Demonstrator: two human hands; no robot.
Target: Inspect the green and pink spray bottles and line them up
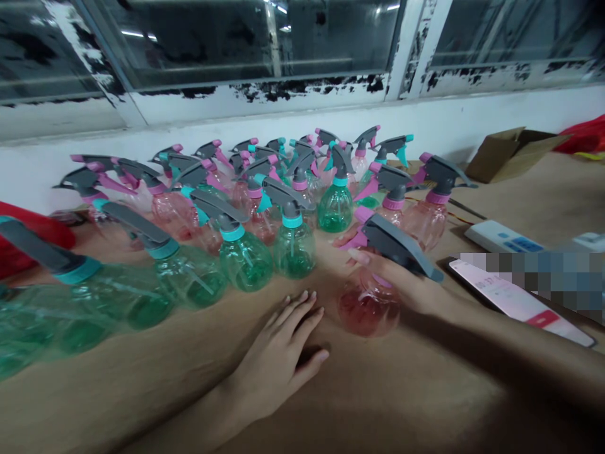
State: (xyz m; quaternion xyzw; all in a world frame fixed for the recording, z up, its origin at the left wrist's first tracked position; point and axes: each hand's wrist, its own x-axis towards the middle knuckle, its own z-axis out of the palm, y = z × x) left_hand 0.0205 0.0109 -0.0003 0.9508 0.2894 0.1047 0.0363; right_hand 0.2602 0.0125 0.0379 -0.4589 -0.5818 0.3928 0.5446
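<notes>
Head view: grasping pink spray bottle (368, 309) around the neck with right hand (413, 287), base on surface (340, 403).
Left hand: lying palm down, released, fingers spread beside it.
Handling: apparently steadying; any shift calls for a firm neck hold, trigger unpressed.
Obstructions: green bottles (246, 261) and pink bottles (428, 224) crowded behind, sprayers overlapping.
Right side: phone (508, 301) near forearm, cardboard box (503, 154) beyond.

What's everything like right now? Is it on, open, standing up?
Clear pink plastic spray bottle, upright, in right hand
Clear green plastic spray bottles, upright, heads fitted
Black-edged phone, screen lit
Brown cardboard box, looks open
Left hand, open, palm down
</notes>
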